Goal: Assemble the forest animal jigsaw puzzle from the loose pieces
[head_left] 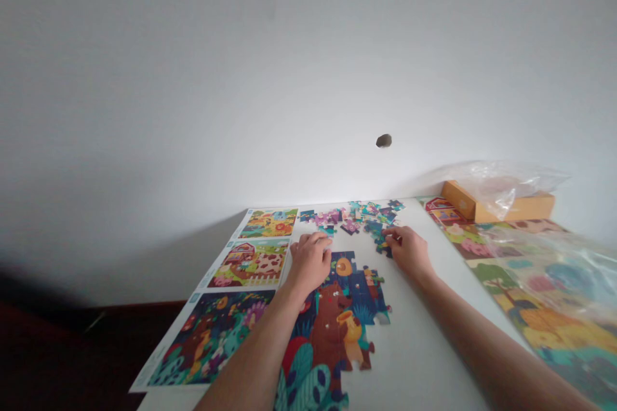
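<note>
A partly joined jigsaw (337,327) with a brown bear and a honey pot lies on the white table (424,347) in front of me. My left hand (311,260) rests knuckles up at its top edge, fingers curled down near a loose teal piece. My right hand (409,248) lies further right with its fingers pinched on a dark blue piece (384,248). A scatter of loose puzzle pieces (359,217) lies just beyond both hands, near the wall.
Three picture cards (250,263) lie in a column along the table's left edge. On the right lie finished puzzles under a clear plastic sheet (554,282), with an orange box (501,204) and a plastic bag behind them. A white wall rises behind the table.
</note>
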Demonstrator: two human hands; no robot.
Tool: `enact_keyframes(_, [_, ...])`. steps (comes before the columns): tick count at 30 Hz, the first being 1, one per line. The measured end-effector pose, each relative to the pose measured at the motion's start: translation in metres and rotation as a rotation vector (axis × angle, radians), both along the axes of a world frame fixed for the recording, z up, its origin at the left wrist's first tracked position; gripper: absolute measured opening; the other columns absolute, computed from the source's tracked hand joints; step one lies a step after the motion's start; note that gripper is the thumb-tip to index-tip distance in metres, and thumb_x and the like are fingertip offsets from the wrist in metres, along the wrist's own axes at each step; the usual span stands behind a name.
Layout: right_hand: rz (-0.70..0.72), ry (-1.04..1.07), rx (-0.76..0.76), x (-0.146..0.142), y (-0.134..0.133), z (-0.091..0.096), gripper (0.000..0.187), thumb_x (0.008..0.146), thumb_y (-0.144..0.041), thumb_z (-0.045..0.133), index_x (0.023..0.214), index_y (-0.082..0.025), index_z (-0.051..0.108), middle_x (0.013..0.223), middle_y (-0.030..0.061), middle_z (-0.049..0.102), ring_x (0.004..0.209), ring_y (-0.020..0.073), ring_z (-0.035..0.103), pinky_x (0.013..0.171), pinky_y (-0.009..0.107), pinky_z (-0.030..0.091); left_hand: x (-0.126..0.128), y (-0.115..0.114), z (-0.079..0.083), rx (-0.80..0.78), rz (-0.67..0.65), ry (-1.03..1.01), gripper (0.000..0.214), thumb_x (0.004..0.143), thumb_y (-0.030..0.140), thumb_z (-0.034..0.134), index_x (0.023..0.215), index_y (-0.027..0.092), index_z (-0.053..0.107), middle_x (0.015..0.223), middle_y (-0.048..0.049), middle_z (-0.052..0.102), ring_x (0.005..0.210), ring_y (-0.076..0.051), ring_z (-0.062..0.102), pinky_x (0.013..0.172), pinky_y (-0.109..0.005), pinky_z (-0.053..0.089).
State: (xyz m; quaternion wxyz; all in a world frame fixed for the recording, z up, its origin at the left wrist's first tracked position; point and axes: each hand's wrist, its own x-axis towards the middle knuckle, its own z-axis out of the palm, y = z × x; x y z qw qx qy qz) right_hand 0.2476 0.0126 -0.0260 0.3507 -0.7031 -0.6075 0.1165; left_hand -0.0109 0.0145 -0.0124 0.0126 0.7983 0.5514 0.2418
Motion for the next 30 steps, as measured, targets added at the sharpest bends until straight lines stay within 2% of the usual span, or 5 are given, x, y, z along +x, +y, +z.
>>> enact_keyframes(4, [-0.212,-0.074,-0.051,0.013,-0.002,0.008,0.031,0.084,-0.019,0.045,0.097,-0.026,0.071,0.101,0.0034,0.066,0.089,0.0197,0.059,0.084,0.037,0.033,0.001,-0.001,0.003,-0.018,0.016,0.024,0.026,0.088,0.021,0.053,0.106,0.028,0.07,0.123,-0.0015,0.064,0.112,-0.025,0.053,0.093,-0.041,0.039])
enact_keyframes(9, [-0.302,-0.124,-0.143,0.025,-0.002,0.012,0.032,0.085,-0.019,0.043,0.097,-0.026,0.071,0.103,0.0068,0.064,0.094,0.0236,0.059,0.086,0.042,0.029,0.001,-0.001,0.003,-0.013,0.007,0.015,0.026,0.087,0.02,0.053,0.105,0.029,0.071,0.122,-0.0014,0.065,0.111,-0.025,0.054,0.094,-0.041,0.039])
enact_keyframes(23, [-0.215,-0.286,-0.17,0.025,-0.005,0.013,0.029,0.083,-0.02,0.047,0.091,-0.028,0.073,0.096,0.0086,0.065,0.097,0.0281,0.056,0.084,0.043,0.03,0.0,0.0,0.002,0.006,0.0,0.039,0.027,0.087,0.02,0.052,0.105,0.029,0.071,0.122,-0.0012,0.065,0.109,-0.025,0.054,0.091,-0.043,0.039])
enact_keyframes(27, [-0.212,-0.339,-0.085,0.019,-0.006,0.013,0.029,0.085,-0.021,0.048,0.1,-0.028,0.072,0.106,0.0092,0.065,0.105,0.0298,0.053,0.089,0.048,0.03,0.0,0.0,0.001,0.011,-0.017,0.025,0.026,0.087,0.02,0.052,0.104,0.03,0.07,0.121,-0.001,0.065,0.11,-0.025,0.054,0.092,-0.042,0.039])
enact_keyframes(30, [-0.05,-0.336,-0.025,0.012,-0.004,0.012,0.03,0.088,-0.03,0.05,0.113,-0.03,0.067,0.127,0.0063,0.06,0.116,0.029,0.049,0.095,0.049,0.032,0.0,0.001,0.0,0.015,-0.026,0.007,0.026,0.087,0.019,0.053,0.104,0.03,0.07,0.119,-0.0017,0.065,0.111,-0.024,0.055,0.093,-0.041,0.04])
